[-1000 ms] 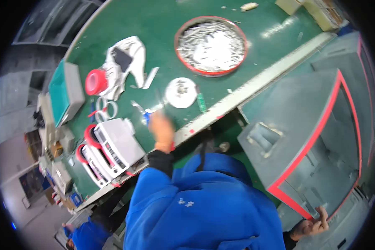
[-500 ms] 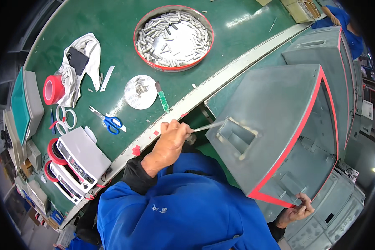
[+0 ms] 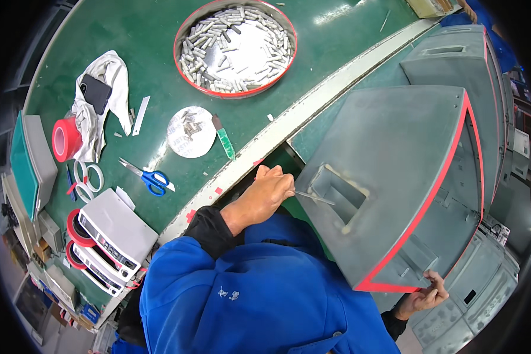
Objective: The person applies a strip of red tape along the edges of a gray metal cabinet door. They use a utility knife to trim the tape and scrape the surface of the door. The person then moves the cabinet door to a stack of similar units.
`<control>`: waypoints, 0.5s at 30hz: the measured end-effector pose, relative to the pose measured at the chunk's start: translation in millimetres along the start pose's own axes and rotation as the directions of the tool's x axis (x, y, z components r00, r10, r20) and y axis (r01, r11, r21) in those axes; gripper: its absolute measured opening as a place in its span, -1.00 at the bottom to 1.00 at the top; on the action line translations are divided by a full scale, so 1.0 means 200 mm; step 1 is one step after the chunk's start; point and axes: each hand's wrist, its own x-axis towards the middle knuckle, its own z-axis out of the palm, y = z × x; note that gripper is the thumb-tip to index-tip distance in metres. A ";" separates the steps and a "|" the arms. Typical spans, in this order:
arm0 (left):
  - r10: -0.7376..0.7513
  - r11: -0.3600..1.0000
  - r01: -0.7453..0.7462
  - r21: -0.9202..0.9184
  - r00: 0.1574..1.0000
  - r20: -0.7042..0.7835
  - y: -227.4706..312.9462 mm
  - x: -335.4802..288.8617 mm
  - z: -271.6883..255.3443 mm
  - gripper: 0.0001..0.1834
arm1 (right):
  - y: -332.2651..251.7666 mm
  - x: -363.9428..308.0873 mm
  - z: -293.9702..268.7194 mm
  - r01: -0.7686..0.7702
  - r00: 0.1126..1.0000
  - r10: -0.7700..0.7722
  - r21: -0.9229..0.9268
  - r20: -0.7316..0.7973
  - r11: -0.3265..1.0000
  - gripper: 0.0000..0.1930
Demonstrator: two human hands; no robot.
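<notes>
A grey metal housing (image 3: 389, 135) with red masking tape along its open front edge stands at my right. Its upper face has a recessed rectangular opening (image 3: 343, 197) with a pale, smeared border. My left hand (image 3: 262, 196) is closed round a thin metal tool (image 3: 315, 197), perhaps a slim file. The tool's far end lies over the left edge of that opening; its handle end is hidden in my fist. Down at the housing's near right corner, my right hand (image 3: 422, 300) grips the taped edge with curled fingers.
On the green bench (image 3: 141, 35) are a red-rimmed round tray (image 3: 180, 71) of small grey cylinders, a white disc (image 3: 180, 141), a green-handled knife (image 3: 225, 143), blue scissors (image 3: 153, 182), tape rolls and white boxed devices (image 3: 121, 227). Another grey housing (image 3: 445, 65) stands behind, near a person in blue.
My left hand has moved a little to the right, and the tool has swung from pointing up past the opening's upper left corner to slanting down over its left edge. The view has shifted slightly.
</notes>
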 end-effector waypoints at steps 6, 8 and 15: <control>0.105 0.994 -0.107 0.025 0.992 0.076 0.01 0.12 -0.09 -0.84 | -0.04 0.02 0.01 -0.039 0.999 0.039 0.011 -0.007 0.999 -0.82; 0.111 0.989 -0.121 0.087 0.988 0.111 -0.01 0.14 -0.11 -0.86 | -0.04 0.02 0.02 -0.050 0.999 0.050 0.003 -0.016 0.999 -0.82; 0.089 0.984 -0.105 0.146 0.990 0.112 0.02 0.10 -0.09 -0.89 | -0.04 0.02 0.01 -0.066 0.997 0.067 0.042 -0.039 0.997 -0.84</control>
